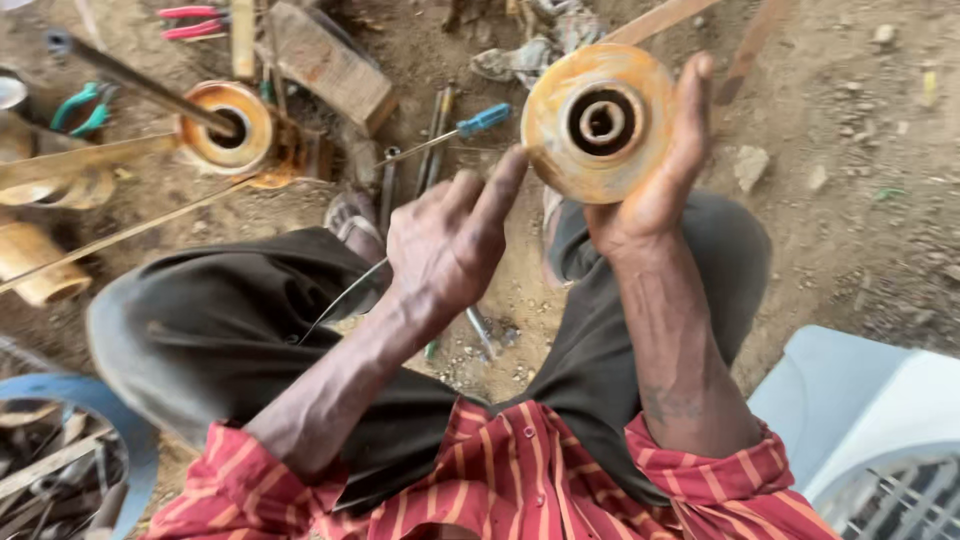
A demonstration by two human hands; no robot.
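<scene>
Rust-orange and round, a flanged metal spool (598, 122) sits up in the right hand (650, 190), palm cupped behind it and fingers wrapped over the far rim, held above the knees. Its face shows a pale ring around a dark centre bore. The left hand (450, 245) comes in from the side, forefinger stretched out and touching the spool's near edge, the other fingers curled; a thin wire (340, 300) seems to trail from under that hand across the dark trousers (230, 330), though whether it is pinched there I cannot tell.

Risk, as I judge it: the grip is only a cupped palm on a flaky, rusted rim, so a push from that forefinger could tip the spool out onto the dirt; the worn edge could also nick a fingertip.

Down on the sandy ground lie a blue-handled screwdriver (470, 125) and a second rusty spool (228, 128) threaded on a rod.
</scene>
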